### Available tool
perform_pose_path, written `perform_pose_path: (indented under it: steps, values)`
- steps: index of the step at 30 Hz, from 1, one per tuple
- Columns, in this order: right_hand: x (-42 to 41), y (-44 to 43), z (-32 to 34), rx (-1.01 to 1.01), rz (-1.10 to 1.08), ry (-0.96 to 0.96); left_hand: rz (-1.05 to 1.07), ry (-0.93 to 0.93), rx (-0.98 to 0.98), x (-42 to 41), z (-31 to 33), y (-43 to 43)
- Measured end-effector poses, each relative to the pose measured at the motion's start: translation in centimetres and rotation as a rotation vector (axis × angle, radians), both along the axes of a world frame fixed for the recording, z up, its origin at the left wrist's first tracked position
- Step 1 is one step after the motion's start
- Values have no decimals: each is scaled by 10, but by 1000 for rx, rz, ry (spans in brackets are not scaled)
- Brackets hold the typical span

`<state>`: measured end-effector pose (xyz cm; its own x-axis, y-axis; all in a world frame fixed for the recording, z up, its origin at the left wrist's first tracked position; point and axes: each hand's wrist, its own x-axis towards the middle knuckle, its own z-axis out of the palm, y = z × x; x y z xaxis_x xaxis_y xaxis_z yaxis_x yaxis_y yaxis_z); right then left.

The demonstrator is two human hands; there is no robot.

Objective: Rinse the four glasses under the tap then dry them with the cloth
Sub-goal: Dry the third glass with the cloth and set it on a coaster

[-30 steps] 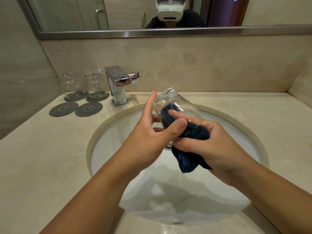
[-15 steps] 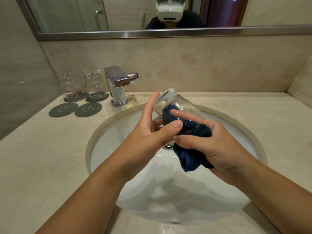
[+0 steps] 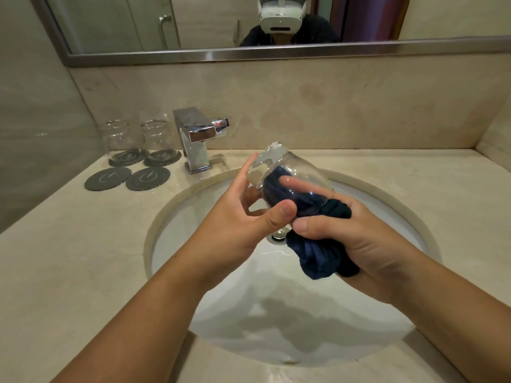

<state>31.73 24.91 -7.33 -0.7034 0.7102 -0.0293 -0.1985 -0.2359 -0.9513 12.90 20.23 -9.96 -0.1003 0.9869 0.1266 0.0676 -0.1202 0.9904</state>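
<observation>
A single wide-angle camera on the head looks forward and down, close over the sink (image 3: 166, 205), facing the tap (image 3: 197, 139), back wall (image 3: 345, 106) and mirror (image 3: 116, 23) (its headset (image 3: 280, 19) reflected there).

Glass (image 3: 293, 172) a touch higher than before.

Soft, warm indoor light from above, diffuse grey shadows pooled in the sink (image 3: 359, 313), bright glints on the tap (image 3: 197, 139), sharp focus throughout, wide-angle bowing of the mirror frame (image 3: 249, 55)
</observation>
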Motion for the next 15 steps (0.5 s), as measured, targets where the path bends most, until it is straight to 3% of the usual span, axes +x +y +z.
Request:
perform_pose_path:
  steps: [5,10,15]
  values:
    - [-1,3,-5,59,-107,-36,-80,-71,5,0,-1,2]
    - [-6,-9,-4,348,-138,-193,-41,-92,-5,9,-5,4]
    - [-6,-11,-1,305,-132,-234,30,-51,-18,5,-4,4]
